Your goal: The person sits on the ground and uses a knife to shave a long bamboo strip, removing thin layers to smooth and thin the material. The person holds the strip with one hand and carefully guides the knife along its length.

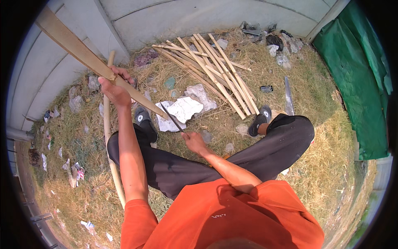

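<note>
My left hand [115, 92] is wrapped around a long split bamboo piece [83, 52], its fingertips showing on the far side. The bamboo slants from the upper left down to an end between my feet, over a pale broken slab [184, 108]. In my right hand [195, 143] is a knife with a narrow dark blade [172, 116], its handle mostly hidden by my fingers. The blade points up and left, close beside the bamboo's lower end; whether they touch I cannot tell.
Cut bamboo strips [219, 74] lie piled ahead on dry grass. A bamboo pole [108, 137] runs along my left side. Near my right foot is a long metal blade [288, 96]. A concrete wall [207, 18] stands ahead, a green sheet [356, 83] at right; litter is scattered about.
</note>
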A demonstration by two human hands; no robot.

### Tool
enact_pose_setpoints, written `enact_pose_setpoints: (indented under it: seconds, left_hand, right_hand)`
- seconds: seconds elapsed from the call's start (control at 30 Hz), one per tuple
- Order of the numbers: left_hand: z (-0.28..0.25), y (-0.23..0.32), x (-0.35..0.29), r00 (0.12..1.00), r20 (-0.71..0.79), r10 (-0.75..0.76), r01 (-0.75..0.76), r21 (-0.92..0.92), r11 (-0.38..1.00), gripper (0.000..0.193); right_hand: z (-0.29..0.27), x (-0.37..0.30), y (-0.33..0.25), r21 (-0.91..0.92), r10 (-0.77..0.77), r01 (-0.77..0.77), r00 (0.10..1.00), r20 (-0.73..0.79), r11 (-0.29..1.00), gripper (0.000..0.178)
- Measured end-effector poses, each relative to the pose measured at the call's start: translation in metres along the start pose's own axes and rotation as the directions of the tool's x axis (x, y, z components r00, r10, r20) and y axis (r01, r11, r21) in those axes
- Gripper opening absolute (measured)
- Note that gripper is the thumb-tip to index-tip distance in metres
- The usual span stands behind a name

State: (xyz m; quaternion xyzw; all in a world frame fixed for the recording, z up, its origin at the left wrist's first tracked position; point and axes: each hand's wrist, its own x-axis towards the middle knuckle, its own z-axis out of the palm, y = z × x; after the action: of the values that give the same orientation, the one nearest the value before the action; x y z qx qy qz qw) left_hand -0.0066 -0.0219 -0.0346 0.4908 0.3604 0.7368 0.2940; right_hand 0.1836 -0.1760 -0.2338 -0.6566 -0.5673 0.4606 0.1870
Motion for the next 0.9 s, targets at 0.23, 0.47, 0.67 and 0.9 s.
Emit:
enact_pose_setpoints:
  seconds: [0.23,0.47,0.67,0.9]
  left_hand:
    - [-0.002,-0.001,-0.012,0.993,0.12,0.02,-0.017,-0.028,0.999,0.065]
    - [-0.035,0.024,-0.022,0.992,0.124,0.015,-0.039,0.191,0.981,0.07]
    - [-0.035,0.045,-0.016,0.944,0.315,-0.098,-0.072,0.487,0.87,0.051]
    - [-0.039,0.079,-0.011,0.911,0.363,-0.198,-0.069,0.606,0.792,0.044]
  right_hand:
    - [0.012,0.001,0.007,0.104,0.156,-0.159,0.987,0.034,0.982,0.042]
    - [0.0,-0.024,-0.011,0.233,-0.148,0.162,0.986,-0.076,0.959,0.033]
    - [0.015,0.012,-0.002,0.078,-0.138,0.145,0.987,-0.087,0.986,0.033]
    - [0.023,0.018,-0.007,0.079,-0.206,0.213,0.975,-0.079,0.974,0.036]
